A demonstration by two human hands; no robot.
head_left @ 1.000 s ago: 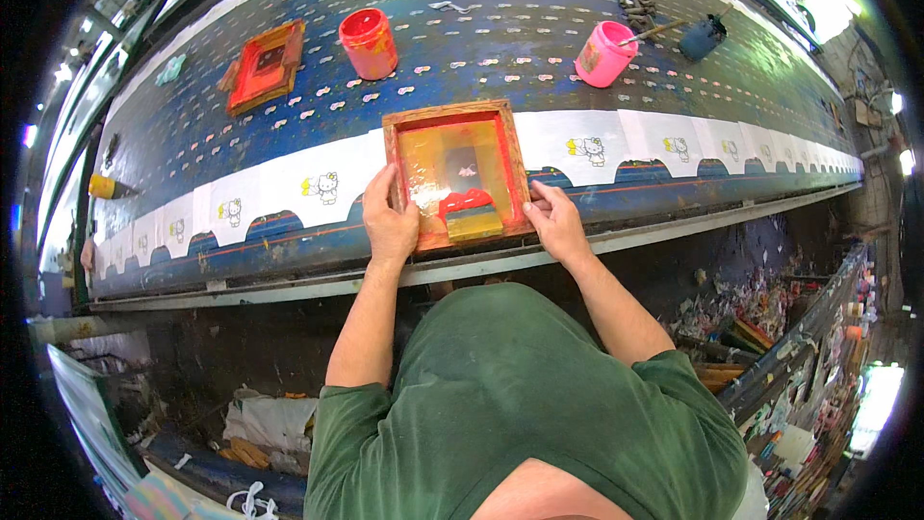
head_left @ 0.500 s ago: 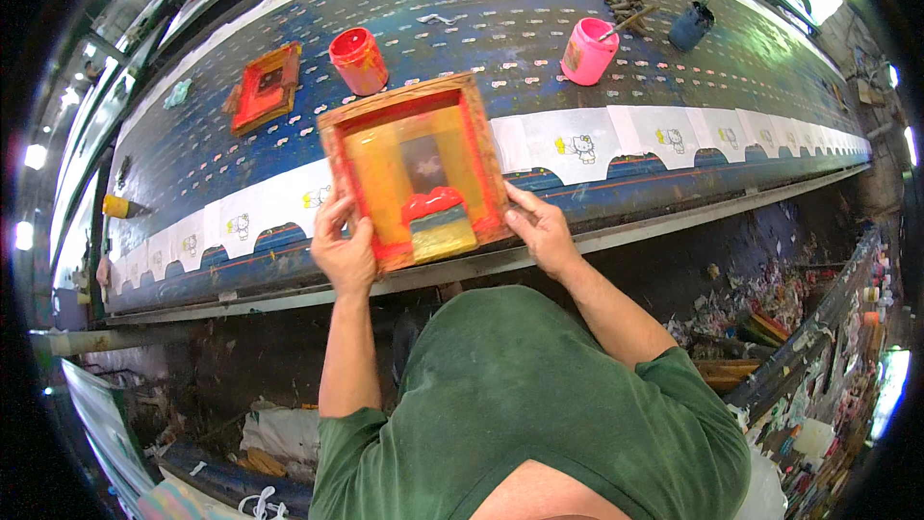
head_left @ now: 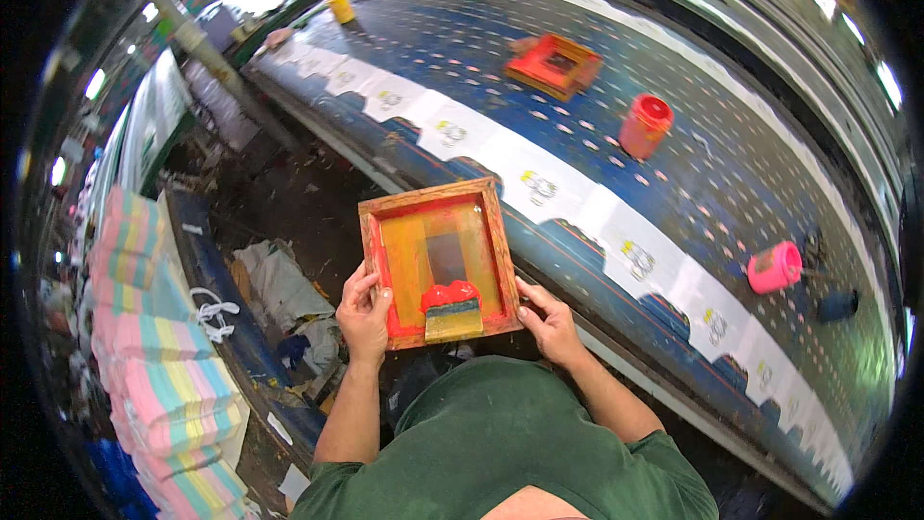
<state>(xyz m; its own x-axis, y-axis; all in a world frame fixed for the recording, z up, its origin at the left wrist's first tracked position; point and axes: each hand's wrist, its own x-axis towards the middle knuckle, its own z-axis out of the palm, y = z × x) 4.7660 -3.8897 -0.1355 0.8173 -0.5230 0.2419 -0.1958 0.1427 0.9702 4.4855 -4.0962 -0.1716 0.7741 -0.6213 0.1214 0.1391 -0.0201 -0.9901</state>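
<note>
Between my hands is a wooden screen-printing frame (head_left: 375,231), held level in front of my body. My left hand (head_left: 366,320) grips its left side near the lower corner. On the opposite side, my right hand (head_left: 551,325) pinches the lower right edge. Inside the frame, a squeegee (head_left: 452,323) rests against the lower edge, with glossy red ink (head_left: 450,295) pooled along its blade. The mesh is yellowish, with a dark rectangular window in the middle.
A long printing table (head_left: 587,159) runs diagonally, bearing a row of white printed pieces (head_left: 539,185). On it stand another frame (head_left: 553,65), a red ink pot (head_left: 645,127), a pink pot (head_left: 774,267) and a yellow can (head_left: 341,9). Striped fabric stacks (head_left: 173,337) lie at left.
My body and view have turned left, so the table now runs diagonally. The frame has come away from over the table's edge, still held in both hands. Fabric stacks have come into view.
</note>
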